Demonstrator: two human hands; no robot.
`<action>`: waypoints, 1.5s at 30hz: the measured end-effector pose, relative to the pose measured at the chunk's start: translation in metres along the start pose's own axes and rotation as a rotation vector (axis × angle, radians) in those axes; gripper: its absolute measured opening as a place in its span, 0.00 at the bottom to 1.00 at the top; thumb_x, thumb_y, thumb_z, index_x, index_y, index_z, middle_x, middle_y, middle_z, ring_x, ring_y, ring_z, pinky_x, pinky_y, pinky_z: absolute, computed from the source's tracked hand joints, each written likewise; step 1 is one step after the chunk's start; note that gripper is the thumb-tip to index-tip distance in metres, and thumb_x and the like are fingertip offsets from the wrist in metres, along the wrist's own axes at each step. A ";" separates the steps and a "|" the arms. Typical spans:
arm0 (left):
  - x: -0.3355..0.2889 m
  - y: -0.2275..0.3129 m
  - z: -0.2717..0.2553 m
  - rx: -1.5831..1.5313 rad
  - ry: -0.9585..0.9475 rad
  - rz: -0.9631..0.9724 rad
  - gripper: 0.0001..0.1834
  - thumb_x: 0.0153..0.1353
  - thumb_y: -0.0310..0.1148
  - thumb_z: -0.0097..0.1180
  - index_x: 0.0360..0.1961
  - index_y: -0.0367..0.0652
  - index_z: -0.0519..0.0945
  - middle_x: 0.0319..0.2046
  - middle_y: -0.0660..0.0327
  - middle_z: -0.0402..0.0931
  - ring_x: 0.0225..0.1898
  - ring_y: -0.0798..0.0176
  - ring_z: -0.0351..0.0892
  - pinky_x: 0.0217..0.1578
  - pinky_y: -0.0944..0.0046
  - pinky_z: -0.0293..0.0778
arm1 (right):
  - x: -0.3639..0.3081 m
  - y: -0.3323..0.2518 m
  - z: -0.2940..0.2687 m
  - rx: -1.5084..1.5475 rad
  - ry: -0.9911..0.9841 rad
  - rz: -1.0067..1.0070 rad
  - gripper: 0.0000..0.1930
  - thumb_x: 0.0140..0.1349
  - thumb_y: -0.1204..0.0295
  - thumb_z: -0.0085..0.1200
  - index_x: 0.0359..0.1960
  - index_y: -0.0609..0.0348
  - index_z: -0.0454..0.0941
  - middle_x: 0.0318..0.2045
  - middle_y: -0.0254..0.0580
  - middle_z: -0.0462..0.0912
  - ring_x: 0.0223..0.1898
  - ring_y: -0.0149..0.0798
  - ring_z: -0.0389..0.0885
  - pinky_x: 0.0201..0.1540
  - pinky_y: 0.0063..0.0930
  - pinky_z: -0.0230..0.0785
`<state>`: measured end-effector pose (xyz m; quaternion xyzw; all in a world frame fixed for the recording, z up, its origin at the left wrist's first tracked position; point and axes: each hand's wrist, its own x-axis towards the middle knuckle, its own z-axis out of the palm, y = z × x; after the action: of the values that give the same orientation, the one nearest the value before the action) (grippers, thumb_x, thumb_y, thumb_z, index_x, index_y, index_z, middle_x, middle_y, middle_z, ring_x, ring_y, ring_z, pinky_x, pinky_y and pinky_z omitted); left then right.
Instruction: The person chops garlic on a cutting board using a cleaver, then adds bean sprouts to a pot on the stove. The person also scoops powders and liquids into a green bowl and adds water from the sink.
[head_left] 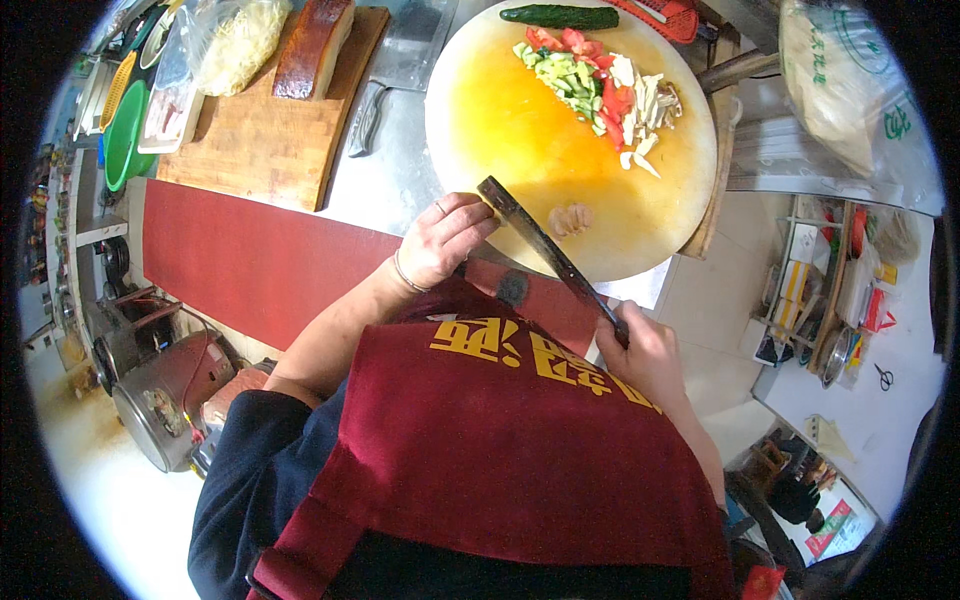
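Observation:
My right hand point(645, 350) is closed round the handle of a cleaver point(545, 248), its dark blade seen nearly edge-on and slanting up to the left over the near rim of the round cutting board point(470, 150). Close by the blade's far end is my left hand point(445, 238), fingers curled together; whatever they may hold is hidden. Beyond the blade lie a few pale pieces, apparently garlic point(570, 220). Farther back sit chopped green cucumber point(562, 80), red tomato pieces point(618, 98), pale sliced strips point(648, 105) and a whole cucumber point(560, 16).
At left, a wooden board point(255, 140) bears a browned block of meat point(313, 50) and a bag of pale shreds point(240, 45). A knife handle point(367, 120) lies between the boards. A green basin point(127, 135) stands far left; a plastic bag point(840, 90) is at right.

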<state>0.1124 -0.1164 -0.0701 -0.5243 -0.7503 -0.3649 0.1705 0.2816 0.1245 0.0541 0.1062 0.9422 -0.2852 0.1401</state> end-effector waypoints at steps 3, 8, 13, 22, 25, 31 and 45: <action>-0.001 -0.003 -0.001 -0.016 -0.019 -0.012 0.20 0.42 0.27 0.55 0.40 0.34 0.81 0.40 0.54 0.77 0.42 0.53 0.78 0.44 0.59 0.78 | 0.004 0.002 0.002 -0.020 0.034 -0.052 0.15 0.61 0.61 0.60 0.33 0.59 0.71 0.24 0.51 0.81 0.27 0.56 0.83 0.29 0.47 0.75; -0.008 -0.010 0.003 -0.069 -0.025 0.009 0.21 0.40 0.27 0.55 0.40 0.34 0.82 0.38 0.54 0.77 0.42 0.51 0.78 0.44 0.58 0.77 | 0.005 0.000 -0.009 -0.209 0.037 -0.155 0.13 0.58 0.64 0.61 0.33 0.58 0.71 0.25 0.48 0.81 0.25 0.51 0.82 0.28 0.43 0.76; -0.009 -0.010 0.003 -0.073 -0.006 0.010 0.21 0.34 0.25 0.55 0.36 0.33 0.82 0.38 0.53 0.78 0.42 0.49 0.79 0.44 0.57 0.77 | 0.006 -0.003 -0.018 -0.361 0.021 -0.232 0.16 0.56 0.60 0.63 0.33 0.57 0.71 0.22 0.43 0.79 0.21 0.44 0.82 0.23 0.36 0.76; -0.019 -0.013 0.009 -0.074 -0.007 -0.025 0.20 0.33 0.23 0.55 0.33 0.33 0.82 0.37 0.53 0.79 0.43 0.49 0.80 0.43 0.57 0.78 | 0.013 -0.012 -0.026 -0.399 -0.033 -0.260 0.11 0.54 0.69 0.61 0.34 0.59 0.72 0.20 0.41 0.78 0.19 0.42 0.80 0.22 0.35 0.74; -0.019 -0.012 0.009 -0.077 -0.020 -0.033 0.19 0.33 0.24 0.55 0.33 0.33 0.82 0.35 0.53 0.79 0.41 0.50 0.80 0.42 0.57 0.78 | 0.014 -0.011 -0.028 -0.400 -0.076 -0.249 0.11 0.55 0.69 0.61 0.34 0.58 0.72 0.20 0.41 0.78 0.19 0.42 0.80 0.22 0.35 0.74; -0.014 -0.012 0.007 -0.069 0.020 0.018 0.19 0.36 0.25 0.57 0.35 0.32 0.82 0.33 0.54 0.79 0.37 0.52 0.81 0.41 0.58 0.79 | 0.022 -0.009 -0.024 -0.278 -0.137 -0.224 0.10 0.57 0.68 0.59 0.33 0.59 0.72 0.19 0.43 0.78 0.19 0.45 0.81 0.23 0.39 0.75; -0.008 0.017 0.002 -0.014 0.020 -0.085 0.17 0.48 0.23 0.61 0.42 0.35 0.81 0.40 0.55 0.78 0.40 0.55 0.79 0.39 0.59 0.78 | 0.008 0.001 0.001 0.241 0.195 0.056 0.08 0.64 0.69 0.57 0.34 0.61 0.75 0.17 0.38 0.74 0.20 0.28 0.75 0.25 0.28 0.69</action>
<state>0.1311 -0.1169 -0.0706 -0.4897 -0.7674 -0.3823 0.1584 0.2746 0.1255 0.0499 0.1755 0.9070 -0.3805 0.0421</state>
